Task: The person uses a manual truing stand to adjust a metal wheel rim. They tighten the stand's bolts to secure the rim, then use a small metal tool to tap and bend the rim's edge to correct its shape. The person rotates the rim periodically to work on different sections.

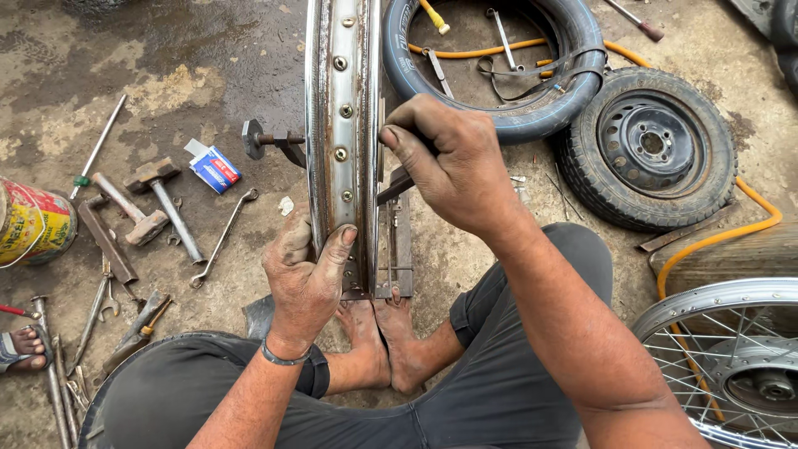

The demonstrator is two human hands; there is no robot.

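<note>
On the wet concrete floor (208,50), between my knees, a chromed rim (341,125) stands upright on edge in a low metal stand (397,249), and my bare feet (382,341) press against the stand's near end, I judge to stop it sliding. My left hand (303,278) wraps the rim's near edge, fingers closed round it and the thumb laid across its inner face, which holds the rim steady. My right hand (453,162) sits on the rim's right side, fingers curled tight on a dark tool (395,185) whose tip meets the rim by a row of spoke holes; what kind of tool it is I cannot tell, since the hand hides most of it. An axle bolt (270,139) sticks out to the rim's left.

Tools lie within the left arm's reach: two hammers (154,208), a spanner (223,237), a small blue and white box (212,166) and, at the floor's left edge, a painted tin (33,220). Beyond the rim lies a tyre (499,108) with an orange hose (731,224) running through it, a small car wheel (648,145) just beside it. A spoked wheel (731,349) lies at the lower right. Another person's sandalled foot (21,349) shows at the left edge.
</note>
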